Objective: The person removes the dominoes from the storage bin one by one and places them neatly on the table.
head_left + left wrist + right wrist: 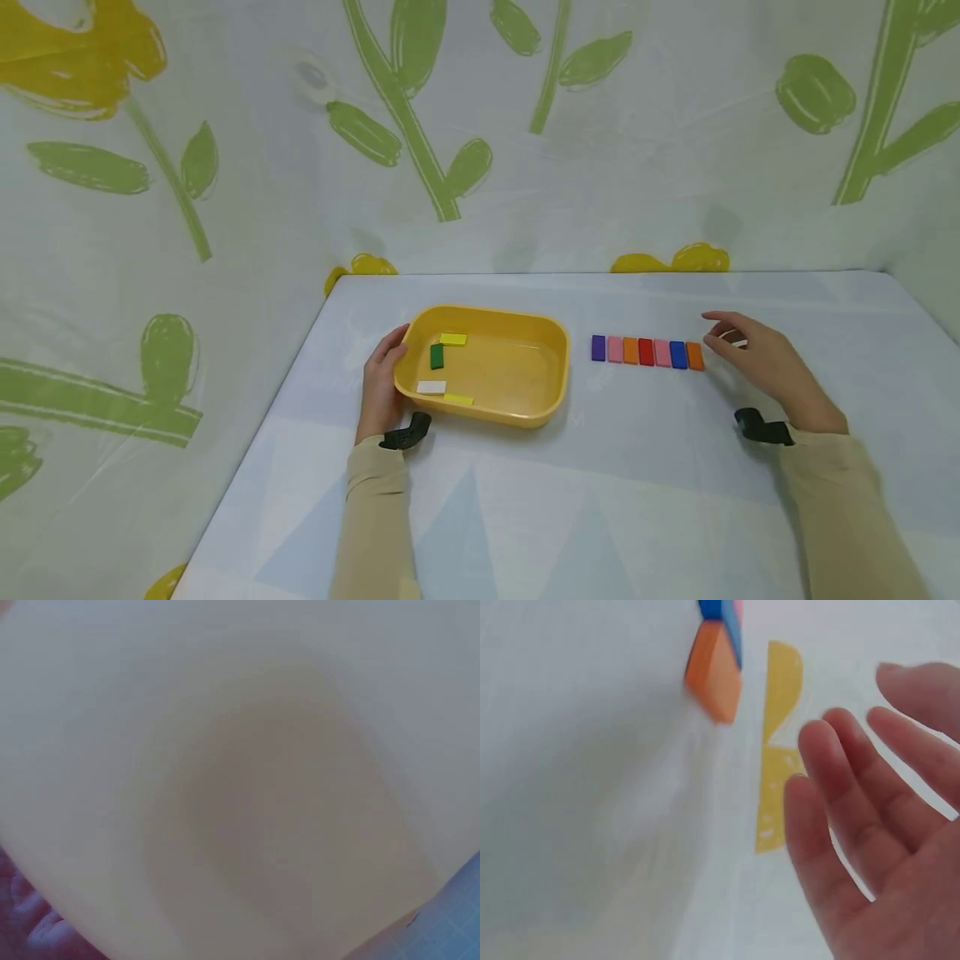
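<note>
My left hand [380, 385] grips the left rim of a yellow plastic basin [525, 419]. Inside it lie a green block [437, 357], two yellow blocks [453, 339] and a white block [431, 387], all domino-like. The basin's blurred wall [300, 787] fills most of the left wrist view. To the right of the basin runs a row of several coloured domino-like blocks, from purple [597, 348] through red [646, 352] and blue [678, 355] to orange [695, 357]. Just beyond that orange end block, my right hand [761, 358] hovers with loosely bent fingers, holding nothing.
A pale patterned cloth covers the table [525, 517]. Behind it and to the left hang walls of leaf-printed fabric [262, 208]. Dark wrist-worn cameras [408, 432] sit at both sleeve cuffs.
</note>
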`<state>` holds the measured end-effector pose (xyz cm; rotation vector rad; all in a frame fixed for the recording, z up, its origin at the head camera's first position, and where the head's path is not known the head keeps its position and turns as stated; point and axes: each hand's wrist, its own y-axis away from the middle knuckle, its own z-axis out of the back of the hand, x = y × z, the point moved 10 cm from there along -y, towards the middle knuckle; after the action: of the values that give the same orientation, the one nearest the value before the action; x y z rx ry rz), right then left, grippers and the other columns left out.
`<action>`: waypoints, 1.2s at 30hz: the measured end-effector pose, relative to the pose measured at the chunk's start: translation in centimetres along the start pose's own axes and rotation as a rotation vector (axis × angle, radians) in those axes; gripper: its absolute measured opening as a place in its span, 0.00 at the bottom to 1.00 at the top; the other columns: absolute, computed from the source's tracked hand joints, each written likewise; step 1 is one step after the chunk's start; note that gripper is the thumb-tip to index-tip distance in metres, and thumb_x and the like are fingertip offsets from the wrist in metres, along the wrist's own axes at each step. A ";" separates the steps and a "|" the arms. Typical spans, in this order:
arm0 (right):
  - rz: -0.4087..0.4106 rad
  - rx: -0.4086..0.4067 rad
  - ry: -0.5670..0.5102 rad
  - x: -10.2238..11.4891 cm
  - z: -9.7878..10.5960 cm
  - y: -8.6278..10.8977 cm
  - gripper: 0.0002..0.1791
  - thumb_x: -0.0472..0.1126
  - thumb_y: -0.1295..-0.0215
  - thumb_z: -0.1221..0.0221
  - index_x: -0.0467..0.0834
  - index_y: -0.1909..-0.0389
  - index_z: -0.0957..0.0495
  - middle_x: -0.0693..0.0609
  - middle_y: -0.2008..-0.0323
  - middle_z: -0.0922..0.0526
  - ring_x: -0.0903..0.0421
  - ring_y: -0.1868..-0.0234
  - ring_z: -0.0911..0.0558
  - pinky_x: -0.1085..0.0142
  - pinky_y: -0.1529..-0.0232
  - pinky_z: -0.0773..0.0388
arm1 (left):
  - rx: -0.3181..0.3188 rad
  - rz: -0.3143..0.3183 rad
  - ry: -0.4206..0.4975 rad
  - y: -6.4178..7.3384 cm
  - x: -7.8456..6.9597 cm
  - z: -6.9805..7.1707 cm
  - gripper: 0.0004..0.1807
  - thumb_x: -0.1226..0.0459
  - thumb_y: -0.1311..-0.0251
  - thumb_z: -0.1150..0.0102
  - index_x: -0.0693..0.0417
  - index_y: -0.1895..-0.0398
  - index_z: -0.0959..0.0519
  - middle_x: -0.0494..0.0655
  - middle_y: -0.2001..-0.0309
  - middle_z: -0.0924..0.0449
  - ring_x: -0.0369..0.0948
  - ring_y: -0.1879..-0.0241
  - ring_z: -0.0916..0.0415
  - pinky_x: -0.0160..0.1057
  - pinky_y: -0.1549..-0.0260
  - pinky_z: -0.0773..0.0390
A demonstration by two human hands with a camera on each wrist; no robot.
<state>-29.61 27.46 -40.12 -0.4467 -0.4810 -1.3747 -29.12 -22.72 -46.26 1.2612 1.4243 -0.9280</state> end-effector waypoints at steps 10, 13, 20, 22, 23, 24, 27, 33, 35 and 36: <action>0.106 -0.072 -0.058 4.8 -0.6 0.0 0.26 0.51 0.37 0.49 0.45 0.40 0.36 0.45 0.54 0.27 0.47 0.54 0.30 0.48 0.57 0.28 | -0.011 0.010 -0.022 -0.3 0.4 0.3 0.19 0.55 0.38 0.52 0.41 0.44 0.30 0.37 0.41 0.36 0.39 0.44 0.36 0.34 0.47 0.33; 0.149 -0.048 -0.068 6.7 -1.0 0.2 0.25 0.50 0.37 0.49 0.46 0.41 0.35 0.45 0.53 0.27 0.48 0.54 0.28 0.49 0.58 0.26 | -0.012 0.016 -0.007 -0.3 0.6 0.0 0.18 0.55 0.38 0.52 0.41 0.45 0.29 0.37 0.42 0.35 0.39 0.45 0.36 0.35 0.47 0.33; 0.302 -0.015 -0.016 11.5 -1.7 -0.2 0.22 0.42 0.39 0.45 0.47 0.43 0.33 0.51 0.54 0.25 0.53 0.56 0.25 0.54 0.58 0.25 | -0.038 0.005 -0.022 -0.1 0.5 -0.1 0.18 0.55 0.39 0.52 0.41 0.45 0.29 0.37 0.43 0.34 0.38 0.45 0.35 0.36 0.46 0.34; 0.332 0.008 -0.007 12.9 -2.0 -0.5 0.22 0.40 0.40 0.44 0.47 0.44 0.32 0.53 0.55 0.25 0.55 0.57 0.25 0.56 0.59 0.23 | -0.032 0.003 -0.017 -0.2 0.5 -0.1 0.17 0.56 0.38 0.52 0.41 0.46 0.28 0.37 0.43 0.34 0.38 0.45 0.35 0.36 0.46 0.34; 0.344 0.023 -0.004 13.5 -2.2 -0.6 0.22 0.41 0.41 0.43 0.48 0.45 0.32 0.54 0.56 0.24 0.56 0.57 0.25 0.57 0.59 0.23 | -0.028 0.004 -0.016 -0.2 0.5 -0.1 0.17 0.56 0.38 0.53 0.41 0.46 0.28 0.37 0.43 0.34 0.38 0.45 0.35 0.35 0.46 0.34; 0.347 0.040 0.005 14.1 -2.5 -0.8 0.22 0.41 0.41 0.43 0.50 0.45 0.31 0.55 0.56 0.25 0.57 0.57 0.25 0.59 0.61 0.23 | -0.024 0.005 -0.012 -0.2 0.5 -0.1 0.17 0.56 0.38 0.53 0.41 0.46 0.29 0.37 0.43 0.34 0.38 0.45 0.35 0.35 0.46 0.34; 0.397 0.124 0.035 16.4 -3.5 -1.2 0.23 0.43 0.42 0.42 0.52 0.44 0.32 0.57 0.55 0.25 0.58 0.57 0.25 0.62 0.61 0.23 | -0.020 0.002 -0.001 -0.3 0.4 -0.1 0.17 0.57 0.38 0.52 0.41 0.46 0.28 0.37 0.43 0.34 0.38 0.45 0.35 0.34 0.47 0.33; 0.533 0.298 0.194 21.6 -6.9 -1.8 0.24 0.45 0.44 0.40 0.50 0.45 0.30 0.56 0.55 0.26 0.58 0.60 0.25 0.65 0.63 0.23 | -0.024 -0.009 -0.007 -0.3 0.2 0.2 0.18 0.55 0.39 0.51 0.41 0.45 0.28 0.38 0.43 0.34 0.39 0.45 0.35 0.35 0.47 0.33; 0.565 0.344 0.251 23.0 -8.2 -1.9 0.23 0.45 0.44 0.40 0.51 0.45 0.30 0.56 0.54 0.26 0.58 0.59 0.24 0.65 0.61 0.24 | -0.025 -0.007 -0.007 -0.4 0.2 0.3 0.18 0.55 0.39 0.51 0.41 0.45 0.28 0.37 0.43 0.34 0.38 0.45 0.35 0.35 0.47 0.33; 0.577 0.366 0.277 23.6 -8.8 -2.1 0.23 0.45 0.44 0.40 0.51 0.45 0.30 0.56 0.54 0.26 0.58 0.58 0.25 0.65 0.61 0.24 | -0.029 -0.007 -0.005 -0.4 0.3 0.3 0.18 0.55 0.39 0.51 0.41 0.46 0.28 0.37 0.43 0.33 0.38 0.45 0.35 0.35 0.47 0.33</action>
<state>-28.02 2.96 -33.93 -0.0749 -0.3279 -0.7514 -29.42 -23.05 -46.61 1.2328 1.4339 -0.9115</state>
